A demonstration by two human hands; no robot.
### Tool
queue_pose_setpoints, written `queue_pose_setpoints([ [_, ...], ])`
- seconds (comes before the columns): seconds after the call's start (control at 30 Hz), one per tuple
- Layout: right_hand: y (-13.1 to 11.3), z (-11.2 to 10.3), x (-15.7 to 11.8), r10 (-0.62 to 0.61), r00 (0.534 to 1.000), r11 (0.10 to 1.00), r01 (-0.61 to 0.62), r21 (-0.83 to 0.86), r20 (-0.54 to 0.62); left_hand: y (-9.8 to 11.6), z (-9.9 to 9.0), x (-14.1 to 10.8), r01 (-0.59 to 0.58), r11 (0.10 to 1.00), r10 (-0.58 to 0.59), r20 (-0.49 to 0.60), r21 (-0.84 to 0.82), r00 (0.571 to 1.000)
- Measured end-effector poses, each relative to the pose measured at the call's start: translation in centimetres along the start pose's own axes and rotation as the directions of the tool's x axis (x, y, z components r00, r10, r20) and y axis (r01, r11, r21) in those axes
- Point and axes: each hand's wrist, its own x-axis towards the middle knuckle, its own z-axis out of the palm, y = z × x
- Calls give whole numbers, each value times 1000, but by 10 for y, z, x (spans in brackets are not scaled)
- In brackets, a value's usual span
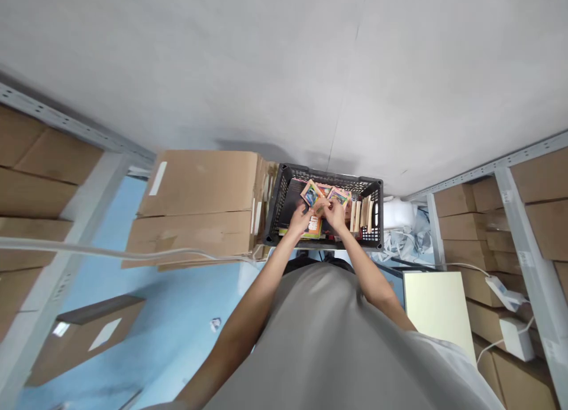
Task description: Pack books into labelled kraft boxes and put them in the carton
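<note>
A black plastic crate (378, 220) with mesh sides holds small books or card packs, some standing in a row (361, 215) at its right end. Over the crate, my left hand (300, 219) is closed around the lower edge of a colourful card (311, 193). Beside it my right hand (335, 215) pinches another colourful card (339, 197), its fingers close to the first one. Below the hands lies a yellow and orange booklet (314, 227). The fingertips are small and partly hidden by the cards.
Stacked flattened cardboard boxes (199, 185) adjoin the crate's left side. A cable (177, 253) crosses in front of them. Shelves of brown boxes (461, 226) stand at both sides. Right of the crate are white wrapping scraps (406, 241) and a pale yellow panel (437, 309).
</note>
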Motion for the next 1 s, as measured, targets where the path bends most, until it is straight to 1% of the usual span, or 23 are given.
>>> queue_pose_setpoints([
  [0.03, -1, -6, -9, -20, 1000, 1000, 21, 14, -13, 8, -3, -6, -76, 995, 79, -31, 68, 996],
  [0.07, 0, -13, -19, -45, 999, 998, 46, 32, -26, 17, -4, -12, -177, 973, 186, -46, 151, 981],
  [0.1, 0, -22, -31, -77, 996, 995, 79, 57, -39, 26, -4, -19, -302, 924, 313, -10, 237, 950],
  [0.13, 2, -33, -44, -110, 992, 990, 114, 84, -55, 36, -1, -25, -404, 870, 399, 77, 284, 914],
  [0.17, 3, -44, -58, -137, 988, 983, 144, 110, -71, 46, 3, -31, -474, 830, 439, 182, 293, 880],
  [0.2, 4, -56, -73, -151, 984, 979, 163, 125, -95, 53, 9, -37, -508, 816, 444, 264, 276, 856],
  [0.27, 4, -80, -106, -144, 977, 979, 164, 121, -159, 62, 24, -47, -521, 822, 406, 407, 229, 818],
  [0.33, 3, -102, -138, -104, 962, 985, 134, 105, -252, 60, 40, -57, -519, 830, 346, 543, 202, 765],
  [0.43, 2, -128, -183, -40, 918, 989, 93, 116, -394, 46, 61, -75, -535, 819, 248, 714, 206, 655],
  [0.47, 4, -135, -197, -22, 901, 989, 82, 120, -433, 41, 67, -83, -535, 817, 215, 747, 215, 629],
  [0.5, 7, -142, -209, -3, 882, 990, 68, 120, -471, 36, 73, -92, -528, 819, 185, 768, 225, 614],
  [0.57, 19, -154, -233, 51, 826, 991, 27, 130, -561, 27, 82, -110, -498, 831, 133, 782, 247, 610],
  [0.63, 36, -163, -253, 125, 755, 983, -7, 182, -644, 17, 92, -128, -463, 847, 105, 771, 262, 628],
  [0.67, 45, -167, -263, 162, 728, 973, -7, 229, -666, 12, 98, -137, -447, 855, 100, 764, 261, 637],
  [0.7, 54, -170, -274, 196, 716, 958, 6, 287, -670, 6, 105, -146, -432, 866, 101, 760, 251, 643],
  [0.73, 64, -173, -284, 224, 719, 937, 26, 348, -658, -1, 113, -155, -415, 880, 103, 758, 232, 644],
  [0.77, 72, -175, -295, 243, 734, 912, 50, 407, -634, -8, 122, -163, -391, 897, 103, 761, 207, 640],
  [0.83, 89, -179, -320, 259, 767, 854, 102, 510, -587, -26, 142, -182, -324, 933, 85, 776, 158, 624],
  [0.87, 98, -181, -334, 262, 775, 829, 124, 546, -575, -35, 154, -193, -288, 947, 68, 787, 143, 614],
  [0.93, 118, -188, -363, 280, 769, 790, 155, 593, -574, -56, 178, -217, -231, 963, 25, 806, 140, 592],
  [1.0, 143, -196, -394, 331, 730, 759, 171, 629, -598, -79, 202, -246, -189, 968, -27, 824, 162, 567],
])
